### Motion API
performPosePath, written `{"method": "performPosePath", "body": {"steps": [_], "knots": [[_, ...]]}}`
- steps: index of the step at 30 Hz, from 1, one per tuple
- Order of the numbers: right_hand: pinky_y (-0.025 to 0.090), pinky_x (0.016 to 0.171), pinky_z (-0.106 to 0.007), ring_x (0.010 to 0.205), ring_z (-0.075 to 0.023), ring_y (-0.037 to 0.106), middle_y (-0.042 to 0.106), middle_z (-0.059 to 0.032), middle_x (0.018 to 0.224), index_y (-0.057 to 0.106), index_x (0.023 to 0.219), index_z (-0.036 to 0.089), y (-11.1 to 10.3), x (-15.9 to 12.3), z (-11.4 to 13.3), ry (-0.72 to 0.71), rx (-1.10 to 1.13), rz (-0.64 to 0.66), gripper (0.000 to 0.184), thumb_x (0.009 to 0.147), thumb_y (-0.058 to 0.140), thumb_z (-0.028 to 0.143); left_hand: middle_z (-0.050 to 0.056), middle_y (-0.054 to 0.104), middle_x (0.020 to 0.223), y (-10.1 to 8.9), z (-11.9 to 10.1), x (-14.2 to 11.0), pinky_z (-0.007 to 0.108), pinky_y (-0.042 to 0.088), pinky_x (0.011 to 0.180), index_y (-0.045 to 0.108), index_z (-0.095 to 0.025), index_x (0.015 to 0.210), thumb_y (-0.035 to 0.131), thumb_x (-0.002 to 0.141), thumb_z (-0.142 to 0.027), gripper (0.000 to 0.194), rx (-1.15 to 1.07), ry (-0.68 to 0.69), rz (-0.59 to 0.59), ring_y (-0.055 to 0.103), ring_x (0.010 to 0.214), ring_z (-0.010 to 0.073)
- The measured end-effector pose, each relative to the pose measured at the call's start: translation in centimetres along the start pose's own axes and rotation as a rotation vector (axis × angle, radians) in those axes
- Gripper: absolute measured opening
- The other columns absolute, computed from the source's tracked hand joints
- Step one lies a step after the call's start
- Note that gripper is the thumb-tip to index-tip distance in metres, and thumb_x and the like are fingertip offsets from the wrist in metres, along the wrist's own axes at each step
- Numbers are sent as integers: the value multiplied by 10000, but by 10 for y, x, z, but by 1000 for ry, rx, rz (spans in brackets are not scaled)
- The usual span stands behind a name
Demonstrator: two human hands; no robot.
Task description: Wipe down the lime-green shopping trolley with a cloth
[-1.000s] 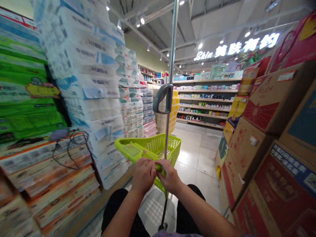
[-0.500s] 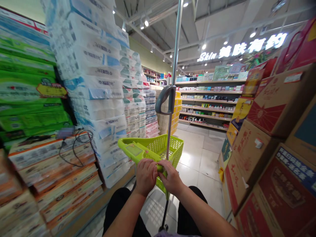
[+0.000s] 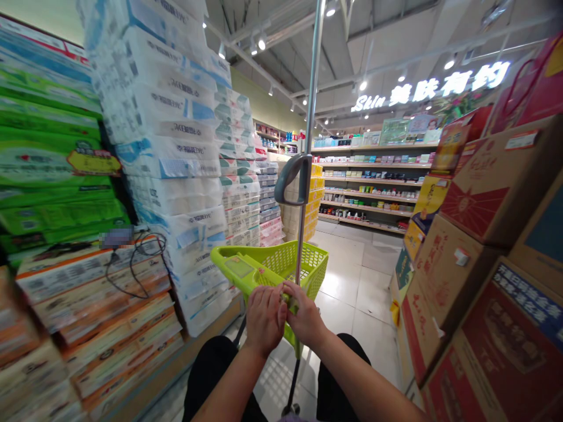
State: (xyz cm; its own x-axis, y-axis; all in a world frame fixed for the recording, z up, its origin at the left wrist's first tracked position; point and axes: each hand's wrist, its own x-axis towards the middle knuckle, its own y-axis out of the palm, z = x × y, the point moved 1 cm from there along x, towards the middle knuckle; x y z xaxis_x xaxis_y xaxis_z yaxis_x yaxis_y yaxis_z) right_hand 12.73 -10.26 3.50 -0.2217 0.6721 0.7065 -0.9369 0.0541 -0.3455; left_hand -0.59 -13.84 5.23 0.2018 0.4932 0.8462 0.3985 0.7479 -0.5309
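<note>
Lime-green plastic makes up the small shopping cart (image 3: 314, 278) at the centre of the frame, its basket walls pierced with rows of holes, its rim smooth and rounded, and a paler rectangular panel (image 3: 238, 267) set into the part nearest the wearer. The left hand (image 3: 267, 313) curls its fingers over the cart's near edge; the right hand (image 3: 307, 316) closes on the same edge just beside it, thumb and fingers bent. A shiny metal pole (image 3: 311, 105) rises past the right hand to the top of the frame, bearing a grey loop handle (image 3: 284, 181). Wrapped tissue packs (image 3: 176, 129) tower at upper left; printed cardboard cartons (image 3: 448, 258) are stacked at right.
</note>
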Motion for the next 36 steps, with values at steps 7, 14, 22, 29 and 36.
{"method": "performPosePath", "body": {"steps": [7,14,22,29,36], "knots": [[476,997,-394,1178,-214,564,567,-106,1300,452,1344,233,-20,3,20,-49,40,107,468,879,494,207,142,525,1352,-1,-3,0,489,364,1042,258,-187,1467,195,971,-441,561,-215,-118,17,484,1238,265],[305,1086,-583,1246,-307,466,523,-135,1342,422,1384,226,2,-3,35,-229,-323,232,610,806,619,241,103,365,1496,-11,-13,5,374,357,1105,128,-259,1495,-23,953,-478,603,-781,-507,-63,389,1351,173],[454,1012,-438,1170,-245,536,622,-102,1156,559,1135,204,-7,3,7,-169,-178,54,456,702,539,64,104,584,1302,1,17,14,470,388,1059,504,-211,1296,218,984,-401,464,-450,-396,4,505,1248,215],[439,1034,-484,1201,-241,496,605,-91,1228,515,1278,205,-13,-4,-5,-236,-294,15,599,720,441,-2,35,707,860,4,15,17,467,407,975,686,-224,973,265,971,-275,424,-141,-186,127,604,872,183],[432,1061,-472,1311,-219,436,518,-90,1375,346,1446,225,-1,-13,-10,-368,-338,6,616,862,375,31,38,682,844,4,17,15,457,415,921,637,-216,905,236,968,-266,409,-115,-159,122,589,855,199]]}}
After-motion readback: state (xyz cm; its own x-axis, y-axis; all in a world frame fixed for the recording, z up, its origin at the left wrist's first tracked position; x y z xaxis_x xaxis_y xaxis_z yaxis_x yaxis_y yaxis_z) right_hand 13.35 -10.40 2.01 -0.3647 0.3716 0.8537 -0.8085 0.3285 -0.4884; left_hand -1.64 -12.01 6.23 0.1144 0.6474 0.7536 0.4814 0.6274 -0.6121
